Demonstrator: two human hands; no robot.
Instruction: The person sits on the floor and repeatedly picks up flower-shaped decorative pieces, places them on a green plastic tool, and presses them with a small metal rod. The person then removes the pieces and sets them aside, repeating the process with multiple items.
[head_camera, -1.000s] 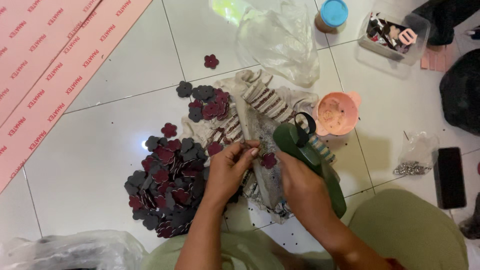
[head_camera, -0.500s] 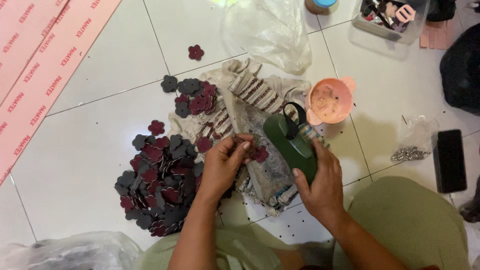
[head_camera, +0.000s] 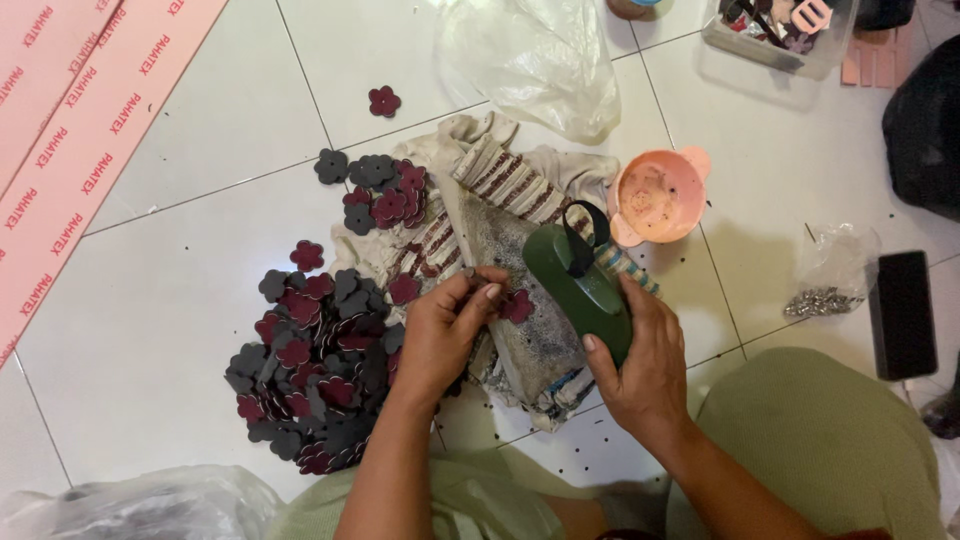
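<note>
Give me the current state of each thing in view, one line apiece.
Left hand: pinching a dark red flower cutout on the striped cloth.
Right hand: gripping the green tool, which lies on the cloth.
Flower pile: loose, heaped on the floor.
Pink bowl: upright, no lid.
Clear bag: crumpled, lying flat.

Left of the striped cloth (head_camera: 520, 250) the flower pile (head_camera: 320, 370) blocks the floor; right of it stands the pink bowl (head_camera: 658, 197); beyond it the tiles are free.

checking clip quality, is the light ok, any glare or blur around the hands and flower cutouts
Head view: even, soft light, faint shadows under the left hand and right hand; mild sheen on the clear plastic bag; the flower cutouts and green tool are sharp, no motion blur.
</note>
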